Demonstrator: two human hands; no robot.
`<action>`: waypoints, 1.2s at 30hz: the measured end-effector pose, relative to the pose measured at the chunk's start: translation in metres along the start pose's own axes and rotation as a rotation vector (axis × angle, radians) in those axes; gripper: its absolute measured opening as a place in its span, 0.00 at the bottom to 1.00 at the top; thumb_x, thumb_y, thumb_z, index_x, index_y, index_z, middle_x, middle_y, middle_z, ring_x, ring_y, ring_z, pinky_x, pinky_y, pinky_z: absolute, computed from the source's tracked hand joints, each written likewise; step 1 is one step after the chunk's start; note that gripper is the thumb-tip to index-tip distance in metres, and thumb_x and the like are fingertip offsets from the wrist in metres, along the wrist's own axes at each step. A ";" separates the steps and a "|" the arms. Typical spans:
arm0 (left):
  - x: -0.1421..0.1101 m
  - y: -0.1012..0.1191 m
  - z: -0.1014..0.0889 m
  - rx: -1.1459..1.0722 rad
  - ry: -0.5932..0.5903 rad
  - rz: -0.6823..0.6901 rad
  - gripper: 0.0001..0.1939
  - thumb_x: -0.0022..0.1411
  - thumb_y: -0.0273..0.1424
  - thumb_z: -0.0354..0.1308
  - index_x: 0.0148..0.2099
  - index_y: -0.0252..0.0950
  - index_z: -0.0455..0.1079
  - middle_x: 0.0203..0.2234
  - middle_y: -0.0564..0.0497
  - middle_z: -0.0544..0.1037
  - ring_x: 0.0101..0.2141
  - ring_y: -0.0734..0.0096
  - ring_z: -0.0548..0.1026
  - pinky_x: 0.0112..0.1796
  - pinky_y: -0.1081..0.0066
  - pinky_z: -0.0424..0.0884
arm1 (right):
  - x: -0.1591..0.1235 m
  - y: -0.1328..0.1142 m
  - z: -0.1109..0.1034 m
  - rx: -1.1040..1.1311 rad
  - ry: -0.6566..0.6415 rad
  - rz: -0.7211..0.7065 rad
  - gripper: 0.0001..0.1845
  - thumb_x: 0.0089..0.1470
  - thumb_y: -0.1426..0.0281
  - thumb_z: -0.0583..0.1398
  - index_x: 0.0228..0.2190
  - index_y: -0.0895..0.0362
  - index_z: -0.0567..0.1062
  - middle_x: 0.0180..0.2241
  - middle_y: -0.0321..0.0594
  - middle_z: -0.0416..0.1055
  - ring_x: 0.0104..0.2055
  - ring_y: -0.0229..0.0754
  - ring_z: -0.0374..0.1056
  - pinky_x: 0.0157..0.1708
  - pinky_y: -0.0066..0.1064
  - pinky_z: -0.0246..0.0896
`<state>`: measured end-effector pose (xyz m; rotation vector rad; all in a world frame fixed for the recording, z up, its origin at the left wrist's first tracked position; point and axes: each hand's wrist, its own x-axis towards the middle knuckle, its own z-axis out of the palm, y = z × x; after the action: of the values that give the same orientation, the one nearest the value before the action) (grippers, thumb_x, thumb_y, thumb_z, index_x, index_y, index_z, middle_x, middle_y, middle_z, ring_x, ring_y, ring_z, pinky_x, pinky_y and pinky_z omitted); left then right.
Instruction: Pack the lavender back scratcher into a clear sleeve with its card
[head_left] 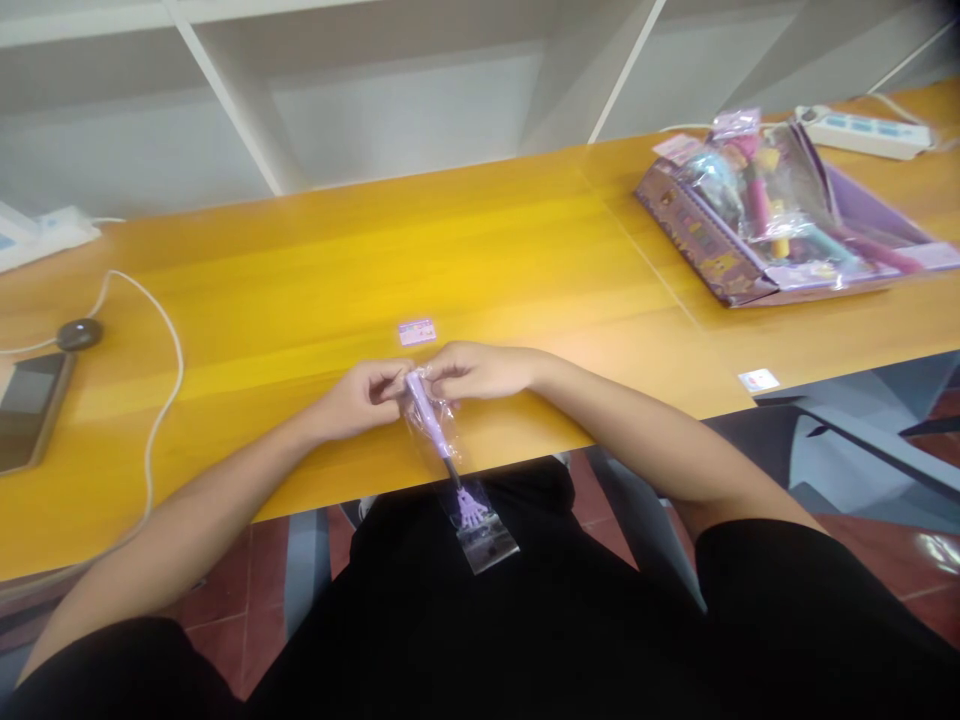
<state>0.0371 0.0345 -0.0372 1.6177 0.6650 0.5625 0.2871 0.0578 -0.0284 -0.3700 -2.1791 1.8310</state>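
Near the front edge of the table, a purple back scratcher (429, 415) with a black rod and a small hand-shaped head lies inside a clear plastic bag (489, 545). Its head end hangs past the table edge toward my body. My left hand (356, 400) pinches the bag beside the handle's far end. From the other side, my right hand (484, 371) has its fingers closed on the same end of the bag. Just beyond my hands, a small pink and purple card (417, 332) lies flat on the table.
A purple display box (697, 235) with several bagged items stands at the back right. A small white card (759, 380) lies by the right front edge. At left are a phone (31, 410), a white cable (180, 360) and a dark round object (79, 333). Power strips (862, 132) sit at both sides.
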 end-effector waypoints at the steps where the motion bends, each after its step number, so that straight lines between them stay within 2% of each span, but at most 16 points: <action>1: 0.000 -0.001 -0.001 -0.024 0.004 0.000 0.19 0.54 0.28 0.63 0.28 0.38 0.52 0.25 0.56 0.57 0.28 0.73 0.57 0.31 0.70 0.55 | 0.000 0.000 0.000 -0.014 0.004 0.003 0.13 0.72 0.70 0.57 0.40 0.61 0.81 0.33 0.37 0.78 0.31 0.32 0.67 0.35 0.28 0.66; 6: 0.005 -0.007 -0.002 -0.282 0.124 0.008 0.18 0.56 0.43 0.67 0.35 0.39 0.62 0.30 0.52 0.69 0.28 0.69 0.66 0.29 0.68 0.62 | 0.002 -0.001 0.001 -0.042 0.006 0.013 0.13 0.72 0.70 0.57 0.36 0.60 0.78 0.29 0.34 0.74 0.29 0.32 0.66 0.35 0.28 0.66; 9: 0.006 -0.005 0.001 -0.162 0.163 -0.018 0.19 0.64 0.45 0.70 0.42 0.38 0.69 0.32 0.52 0.74 0.28 0.72 0.72 0.29 0.72 0.67 | 0.002 0.001 0.002 -0.033 0.010 0.007 0.13 0.72 0.69 0.59 0.32 0.59 0.75 0.28 0.33 0.72 0.29 0.32 0.66 0.35 0.27 0.65; 11: 0.005 -0.002 0.001 -0.060 0.148 -0.009 0.18 0.65 0.43 0.72 0.44 0.37 0.71 0.32 0.52 0.77 0.30 0.72 0.76 0.31 0.73 0.71 | 0.002 0.002 0.002 -0.024 0.008 0.010 0.15 0.72 0.67 0.60 0.31 0.58 0.74 0.28 0.33 0.72 0.29 0.32 0.66 0.35 0.28 0.65; 13: 0.004 0.000 0.000 -0.042 0.136 0.015 0.18 0.65 0.42 0.74 0.43 0.37 0.72 0.31 0.52 0.79 0.28 0.72 0.78 0.29 0.75 0.72 | 0.002 0.001 0.002 -0.004 -0.002 0.022 0.16 0.73 0.63 0.60 0.34 0.59 0.76 0.30 0.34 0.73 0.29 0.32 0.66 0.35 0.28 0.66; 15: 0.002 0.001 -0.003 -0.081 0.179 0.038 0.17 0.65 0.42 0.74 0.43 0.37 0.72 0.29 0.53 0.79 0.23 0.74 0.76 0.23 0.76 0.71 | 0.001 -0.001 0.000 0.019 -0.004 0.047 0.17 0.74 0.58 0.61 0.39 0.59 0.79 0.33 0.37 0.77 0.32 0.34 0.68 0.37 0.29 0.68; 17: 0.003 0.002 -0.008 -0.131 0.306 0.080 0.18 0.65 0.43 0.75 0.43 0.38 0.73 0.28 0.54 0.79 0.19 0.76 0.74 0.18 0.76 0.69 | 0.001 -0.004 -0.002 0.037 0.022 0.074 0.19 0.72 0.54 0.63 0.43 0.58 0.80 0.38 0.39 0.79 0.37 0.36 0.70 0.40 0.30 0.70; 19: 0.005 0.005 -0.013 -0.180 0.496 0.147 0.18 0.63 0.43 0.76 0.41 0.38 0.73 0.29 0.54 0.79 0.18 0.76 0.74 0.15 0.77 0.65 | -0.001 -0.008 -0.005 0.069 0.064 0.095 0.21 0.70 0.51 0.65 0.43 0.57 0.80 0.41 0.40 0.80 0.41 0.39 0.71 0.43 0.31 0.71; 21: 0.009 0.008 -0.018 -0.239 0.682 0.213 0.20 0.60 0.43 0.78 0.39 0.38 0.73 0.28 0.55 0.78 0.17 0.77 0.73 0.13 0.77 0.61 | -0.003 -0.012 -0.009 0.163 0.102 0.099 0.26 0.68 0.46 0.65 0.44 0.57 0.79 0.42 0.42 0.80 0.40 0.40 0.72 0.42 0.32 0.72; 24: 0.012 0.013 -0.025 -0.320 0.897 0.280 0.21 0.57 0.43 0.79 0.36 0.38 0.73 0.24 0.57 0.76 0.17 0.79 0.72 0.14 0.79 0.60 | -0.008 -0.020 -0.015 0.407 0.239 0.064 0.36 0.67 0.36 0.58 0.52 0.56 0.77 0.38 0.43 0.80 0.34 0.41 0.73 0.33 0.31 0.70; 28: 0.014 0.016 -0.028 -0.386 1.048 0.280 0.18 0.61 0.41 0.77 0.36 0.39 0.71 0.18 0.59 0.70 0.18 0.79 0.71 0.17 0.80 0.62 | -0.013 -0.025 -0.028 0.671 0.504 -0.082 0.48 0.65 0.29 0.49 0.60 0.56 0.73 0.35 0.41 0.79 0.29 0.39 0.70 0.25 0.29 0.62; 32: 0.014 0.018 -0.024 -0.416 1.077 0.273 0.17 0.64 0.40 0.74 0.36 0.39 0.70 0.20 0.58 0.72 0.20 0.78 0.73 0.20 0.79 0.67 | -0.011 -0.012 -0.039 0.740 0.668 -0.263 0.51 0.60 0.29 0.55 0.64 0.55 0.71 0.37 0.41 0.78 0.35 0.42 0.72 0.26 0.29 0.64; 36: 0.013 0.017 -0.020 -0.433 1.043 0.259 0.17 0.65 0.40 0.75 0.36 0.39 0.69 0.23 0.57 0.74 0.22 0.77 0.76 0.24 0.78 0.71 | -0.003 0.002 -0.038 0.724 0.730 -0.346 0.51 0.55 0.29 0.61 0.66 0.50 0.70 0.41 0.43 0.79 0.45 0.50 0.75 0.31 0.32 0.70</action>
<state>0.0346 0.0562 -0.0175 0.9198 0.9867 1.6630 0.3039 0.0914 -0.0242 -0.3789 -0.9580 1.7552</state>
